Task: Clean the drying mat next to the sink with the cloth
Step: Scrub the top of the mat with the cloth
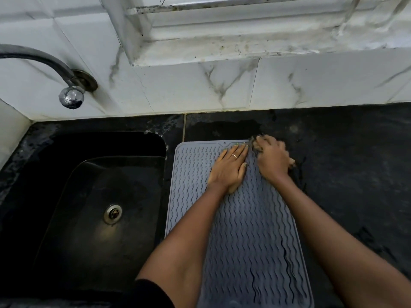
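the left hand (pixel 229 166) lies flat on the grey drying mat (pixel 249 230), palm down, fingers straight and close together, a ring (pixel 234 155) on one of them; it grips nothing, only presses the mat's far end. just beside it the right hand (pixel 272 160) is blurred, fingers curled down over a dark cloth (pixel 295 172) at the mat's far right corner, the cloth showing past the knuckles onto the black countertop (pixel 355 152). the wavy-ribbed mat sits on that counter, close beside the black sink (pixel 95 196) on its left, below a wall tap (pixel 71 97).
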The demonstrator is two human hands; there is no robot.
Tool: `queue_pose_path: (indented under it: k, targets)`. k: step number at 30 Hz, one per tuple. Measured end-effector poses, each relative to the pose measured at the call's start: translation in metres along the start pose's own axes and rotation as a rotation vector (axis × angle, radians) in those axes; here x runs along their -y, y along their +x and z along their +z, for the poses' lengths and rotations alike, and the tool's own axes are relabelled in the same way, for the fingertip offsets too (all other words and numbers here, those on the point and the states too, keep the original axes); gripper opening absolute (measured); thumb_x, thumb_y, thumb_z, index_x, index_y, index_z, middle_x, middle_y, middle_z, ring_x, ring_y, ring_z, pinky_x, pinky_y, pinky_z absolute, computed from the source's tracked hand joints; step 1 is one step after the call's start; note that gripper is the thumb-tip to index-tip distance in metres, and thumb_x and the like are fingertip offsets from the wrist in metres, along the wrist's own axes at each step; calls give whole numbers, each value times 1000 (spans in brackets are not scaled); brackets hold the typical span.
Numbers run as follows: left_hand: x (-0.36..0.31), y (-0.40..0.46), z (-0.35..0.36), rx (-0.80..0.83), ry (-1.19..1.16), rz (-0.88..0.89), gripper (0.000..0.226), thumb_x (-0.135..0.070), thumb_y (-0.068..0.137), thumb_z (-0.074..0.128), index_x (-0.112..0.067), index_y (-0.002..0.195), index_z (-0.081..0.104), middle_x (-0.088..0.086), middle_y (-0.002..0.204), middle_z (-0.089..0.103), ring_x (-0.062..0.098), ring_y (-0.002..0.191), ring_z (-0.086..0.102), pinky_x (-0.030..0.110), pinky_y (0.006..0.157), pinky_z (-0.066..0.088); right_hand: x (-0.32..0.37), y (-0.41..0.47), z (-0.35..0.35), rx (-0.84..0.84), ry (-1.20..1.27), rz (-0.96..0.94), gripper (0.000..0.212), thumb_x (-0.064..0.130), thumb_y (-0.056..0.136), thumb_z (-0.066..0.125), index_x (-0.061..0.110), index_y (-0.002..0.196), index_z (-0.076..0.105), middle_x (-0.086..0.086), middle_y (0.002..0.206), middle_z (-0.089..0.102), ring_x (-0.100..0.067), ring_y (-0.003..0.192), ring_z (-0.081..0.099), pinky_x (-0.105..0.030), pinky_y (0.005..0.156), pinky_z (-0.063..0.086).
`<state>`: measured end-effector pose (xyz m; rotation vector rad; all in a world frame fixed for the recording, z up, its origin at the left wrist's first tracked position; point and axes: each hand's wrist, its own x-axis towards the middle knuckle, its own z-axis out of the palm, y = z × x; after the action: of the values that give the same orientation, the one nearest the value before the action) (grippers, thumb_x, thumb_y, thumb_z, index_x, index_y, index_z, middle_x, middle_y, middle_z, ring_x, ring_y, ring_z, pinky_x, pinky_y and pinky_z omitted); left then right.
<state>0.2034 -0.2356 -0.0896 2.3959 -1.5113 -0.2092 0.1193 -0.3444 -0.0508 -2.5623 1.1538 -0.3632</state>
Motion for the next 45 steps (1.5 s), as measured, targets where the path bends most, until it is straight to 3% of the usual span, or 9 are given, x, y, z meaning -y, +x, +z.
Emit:
queue_pose_path:
  k: [12,16,20,25,33,37,40,42,45]
  targets:
    - [0,-1,1,28,5,-18,54,-33,103,25,-20,154,10,-2,162,11,13,149,5,33,120,0,-27,-155,-17,-78,-100,-125,37,-1,65,72,9,100,71,-8,95,68,-30,80,58,-39,62,48]
    - [-1,1,-1,91,40,-29,56,-35,104,21,-19,154,4,-1,163,5,14,150,0,35,120,-2,-13,-130,-36,-50,138,35,18,6,77,57,14,83,72,-2,80,67,-19,70,52,-29,62,38]
    - [-3,-9,-1,132,63,-58,58,-39,104,18,-16,154,1,2,163,0,17,150,-4,37,121,-4,8,-49,-28,-142,241,38,30,7,85,48,13,109,65,-9,106,64,-26,94,53,-44,79,46]
    - [-3,-24,-3,130,62,-108,58,-38,104,19,-14,154,2,3,163,1,17,150,-2,37,122,-2,7,2,9,147,-95,-138,43,10,92,42,15,134,48,-11,141,45,-37,126,37,-51,104,33]
    - [-2,-25,-2,136,68,-105,59,-37,103,21,-16,154,2,2,163,2,17,150,-2,38,122,-1,-7,-108,2,-108,-110,-153,21,15,76,52,11,85,71,-6,86,67,-29,80,55,-37,67,40]
    - [-6,-30,-3,144,89,-115,59,-40,103,17,-16,154,-2,4,162,-4,19,150,-6,38,120,-4,17,-83,-25,-98,224,7,25,17,73,42,9,61,63,-8,63,60,-26,63,53,-34,59,41]
    - [-11,-43,-5,135,76,-140,59,-40,103,18,-16,154,-2,5,162,-5,20,150,-6,38,120,-4,31,-40,-28,-102,197,-46,27,16,84,42,13,91,68,-12,96,66,-29,92,57,-44,83,46]
    - [-13,-54,-5,121,67,-156,60,-39,103,19,-15,154,-1,5,162,-3,19,150,-4,37,121,-3,28,-25,-19,110,8,-103,34,13,90,46,12,121,57,-12,127,55,-33,117,47,-47,100,38]
    - [-13,-68,-4,107,53,-166,60,-37,103,21,-13,154,0,5,163,-1,19,150,-3,36,122,-2,14,-34,-6,219,-147,-136,35,12,92,46,10,125,54,-12,135,49,-36,127,38,-49,102,33]
